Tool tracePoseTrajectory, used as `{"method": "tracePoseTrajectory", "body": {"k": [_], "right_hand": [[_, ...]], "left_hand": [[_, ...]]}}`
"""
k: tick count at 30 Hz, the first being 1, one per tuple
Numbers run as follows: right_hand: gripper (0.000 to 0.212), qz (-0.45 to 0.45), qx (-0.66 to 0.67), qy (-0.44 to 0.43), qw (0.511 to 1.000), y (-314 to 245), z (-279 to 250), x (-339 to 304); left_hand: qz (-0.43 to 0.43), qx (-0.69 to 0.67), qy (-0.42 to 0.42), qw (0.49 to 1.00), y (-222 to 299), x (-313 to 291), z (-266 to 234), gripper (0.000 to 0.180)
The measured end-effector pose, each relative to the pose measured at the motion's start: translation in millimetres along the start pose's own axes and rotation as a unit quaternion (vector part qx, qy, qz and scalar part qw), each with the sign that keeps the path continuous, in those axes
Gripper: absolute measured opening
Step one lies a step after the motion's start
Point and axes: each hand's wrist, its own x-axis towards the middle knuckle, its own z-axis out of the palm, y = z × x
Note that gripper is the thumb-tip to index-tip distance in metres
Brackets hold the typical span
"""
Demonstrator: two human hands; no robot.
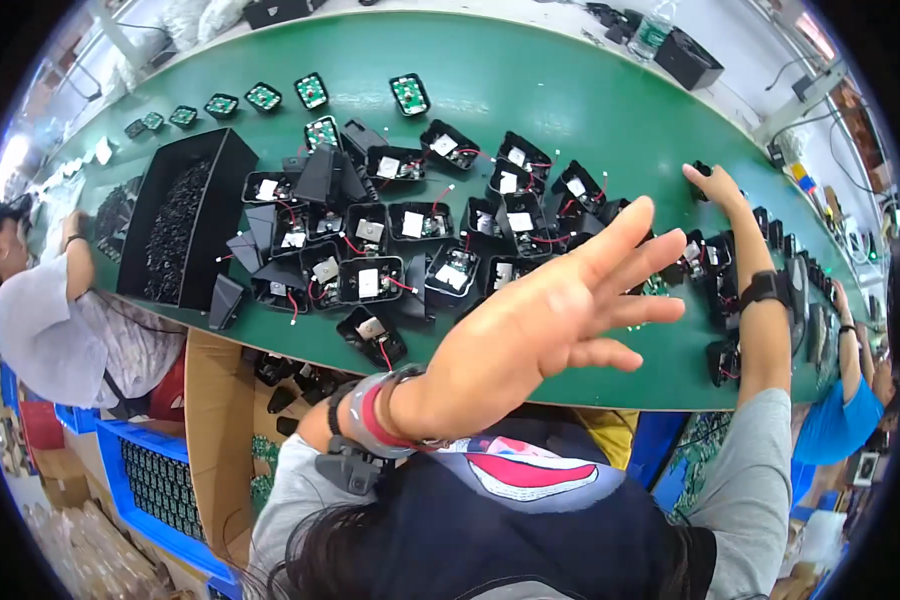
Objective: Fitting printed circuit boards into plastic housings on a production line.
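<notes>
My left hand (530,335) is held up over the near middle of the bench, its fingers spread and nothing in them. It hides part of the cluster of black plastic housings (370,279) behind it. Many of these lie open, showing white-topped blocks and red-and-black wires. Out at the far right, my right hand (718,187) closes around a small black plastic housing (703,178), which its fingers partly cover. More black housings (720,283) lie beside my right forearm.
A black bin (232,160) of small black parts stands at left. Several cases with green circuit boards (409,95) line the far side of the green bench (510,60). One person (45,310) sits at left, another (838,415) at right. A cardboard box (220,430) stands below the edge.
</notes>
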Motion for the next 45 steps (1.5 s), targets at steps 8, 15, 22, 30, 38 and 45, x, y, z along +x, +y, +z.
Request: {"method": "tracePoseTrajectory", "body": {"k": [8, 15, 22, 30, 38, 45], "right_hand": [[0.064, -0.082, 0.055, 0.101, 0.99, 26.0, 6.1, 12.7], [0.056, -0.294, 0.296, -0.09, 0.904, -104.5, -82.5, -242.3], [0.033, -0.279, 0.456, 0.006, 0.845, -81.5, -39.0, -298.0], [0.021, -0.107, 0.134, 0.196, 0.965, -85.8, 44.8, -258.3], [0.018, -0.024, 0.31, 0.111, 0.944, -68.9, 36.0, -283.0], [0.015, -0.223, 0.384, 0.279, 0.851, -59.1, 26.0, -320.0]], "left_hand": [[0.03, -0.243, -0.002, 0.97, -25.3, 6.1, 11.2, 0.071], [-0.151, -0.084, 0.169, 0.97, -69.6, 15.1, 1.2, 0.069], [-0.219, -0.134, 0.153, 0.954, -104.3, 18.3, 5.3, 0.046], [-0.1, -0.062, 0.242, 0.963, -124.0, 15.3, 17.4, 0.045], [-0.099, -0.088, 0.245, 0.96, -117.4, 2.0, 14.2, 0.039], [-0.13, -0.038, 0.198, 0.971, -124.8, 8.4, 8.2, 0.021]]}}
